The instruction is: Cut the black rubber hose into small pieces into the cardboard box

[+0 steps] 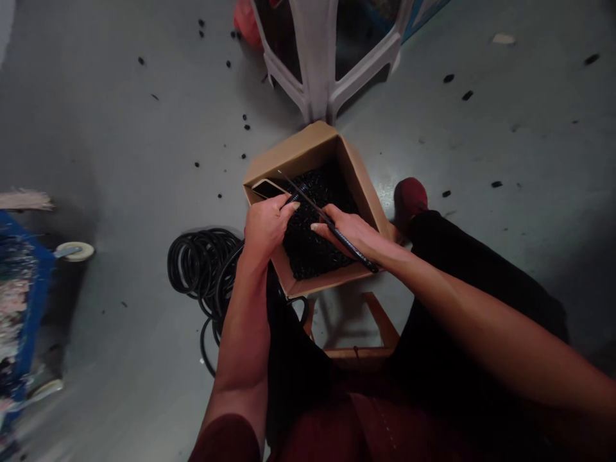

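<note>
Hands: two, both over the box.
Left hand (267, 224): curled shut at the left rim of the box. It holds the end of the black hose, and a short black tip pokes out past the fingers.
Right hand (353, 236): closed on one long thin black tool (312, 206). The tool lies slanted across the open box, with its thin end pointing at the far left corner.
Box (308, 144): one brown cardboard box, open at the top. It sits between the person's knees on a wooden stool.
Black bits in the box (312, 250): too many to count. They cover the bottom of the box.
Black hose (197, 263): one coil lying on the floor, just left of the box. One strand runs up from it toward the left hand.
Stools: two. The wooden stool (380, 324) is under the box, and its near edge sticks out from below. The white plastic stool (317, 70) stands past the box, with its legs just beside the far corner.
Shoe (410, 196): one red shoe, close to the right wall of the box.
Loose bits on the floor (448, 78): more than twelve, spread far apart.
Tape roll (74, 251): one, far left, next to a blue crate (26, 301).
Open room: wide bare floor (129, 160) lies between the coil and the crate, and more lies to the right of the shoe. Around the box it is tight on every side, with the stool, the shoe, the knees and the coil.
</note>
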{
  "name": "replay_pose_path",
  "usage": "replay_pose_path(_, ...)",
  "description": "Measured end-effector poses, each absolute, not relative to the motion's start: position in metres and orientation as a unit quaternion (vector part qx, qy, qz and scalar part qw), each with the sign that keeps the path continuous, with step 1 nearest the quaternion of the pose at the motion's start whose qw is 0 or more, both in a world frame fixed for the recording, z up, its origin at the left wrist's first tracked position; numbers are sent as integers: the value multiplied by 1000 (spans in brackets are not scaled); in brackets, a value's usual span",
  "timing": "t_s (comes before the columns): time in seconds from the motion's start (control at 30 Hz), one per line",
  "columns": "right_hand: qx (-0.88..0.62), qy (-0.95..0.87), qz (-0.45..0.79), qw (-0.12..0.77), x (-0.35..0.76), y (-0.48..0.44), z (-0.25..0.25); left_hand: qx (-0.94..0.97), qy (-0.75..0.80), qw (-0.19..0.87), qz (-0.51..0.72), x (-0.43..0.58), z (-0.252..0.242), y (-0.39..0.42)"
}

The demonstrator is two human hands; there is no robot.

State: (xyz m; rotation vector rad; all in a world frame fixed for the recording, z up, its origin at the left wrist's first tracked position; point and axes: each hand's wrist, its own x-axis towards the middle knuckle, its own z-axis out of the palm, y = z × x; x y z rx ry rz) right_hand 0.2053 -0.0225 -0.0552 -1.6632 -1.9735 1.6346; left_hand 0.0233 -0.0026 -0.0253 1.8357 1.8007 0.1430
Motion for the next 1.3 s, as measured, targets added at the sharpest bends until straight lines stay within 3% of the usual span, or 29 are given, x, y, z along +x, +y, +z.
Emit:
replay_pose_path(0.73, -528, -670, 521, -35, 199, -35, -62, 673, 633, 381, -33, 9, -21, -1)
replay_pose_path(1.03, -520, -678, 519, -23, 193, -51, -75, 718, 610, 323, -85, 1, -40, 0)
replay_pose_path(1.3, -525, -597, 606, 22, 196, -44, -61, 691, 616, 370, -83, 6, -30, 0)
